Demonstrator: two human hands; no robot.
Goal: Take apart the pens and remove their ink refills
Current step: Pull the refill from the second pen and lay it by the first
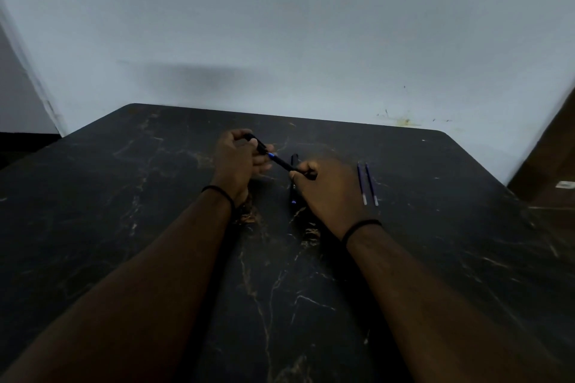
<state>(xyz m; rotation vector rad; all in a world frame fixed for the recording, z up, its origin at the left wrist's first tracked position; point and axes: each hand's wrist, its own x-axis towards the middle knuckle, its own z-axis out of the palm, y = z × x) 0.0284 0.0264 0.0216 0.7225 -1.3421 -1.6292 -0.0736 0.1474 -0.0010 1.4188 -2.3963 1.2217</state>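
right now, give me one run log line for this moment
left hand: grips pen upper half | right hand: grips lower half | pen: parting, blue showing | refills: two on table | another pen: lying on table

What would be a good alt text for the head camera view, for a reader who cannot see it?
Two bare hands hold a black pen between them above a dark marbled table, left hand on one end, right hand on the other. Two removed ink refills lie to the right; another pen lies under the hands.
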